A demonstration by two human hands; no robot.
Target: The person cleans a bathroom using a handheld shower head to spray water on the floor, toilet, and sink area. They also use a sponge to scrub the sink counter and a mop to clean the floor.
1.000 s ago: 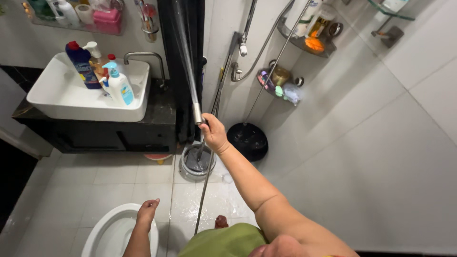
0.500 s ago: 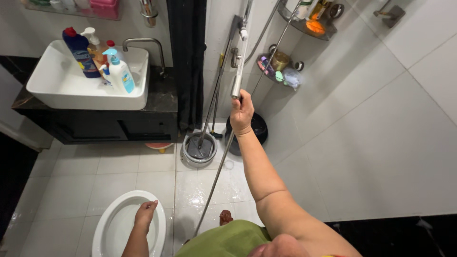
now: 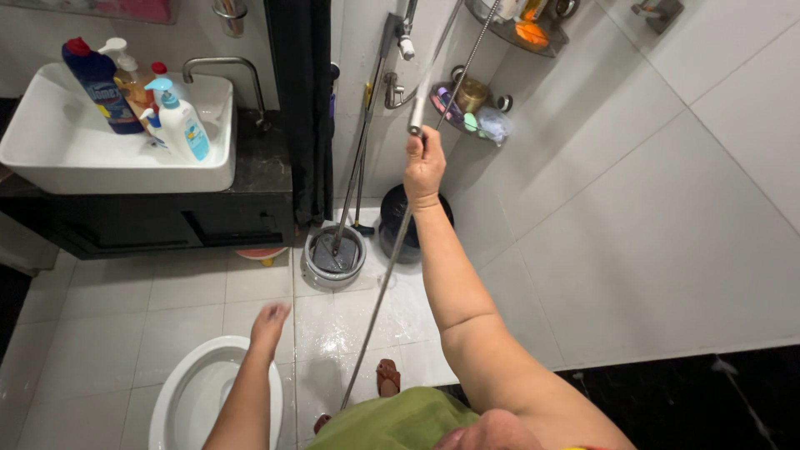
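Note:
My right hand [image 3: 424, 165] is raised toward the tiled wall and grips the metal handle of a hand shower [image 3: 416, 117]. Its silver hose [image 3: 372, 312] hangs down past my arm to the wet floor. The shower head end points up toward the wall mount [image 3: 406, 37]. My left hand [image 3: 270, 322] hovers with fingers loose above the rim of the white toilet bowl [image 3: 179, 392] and holds nothing.
A white basin [image 3: 125, 158] with soap and cleaner bottles [image 3: 179, 125] sits on a dark cabinet at left. A mop stands in its bucket [image 3: 333, 254] beside a black bin [image 3: 400, 221]. Corner shelves [image 3: 471, 112] hold toiletries. A dark curtain [image 3: 300, 100] hangs between.
My right hand has swung the hand shower from the curtain side rightward and up toward the wall mount. My left hand has lifted off the toilet rim and opened.

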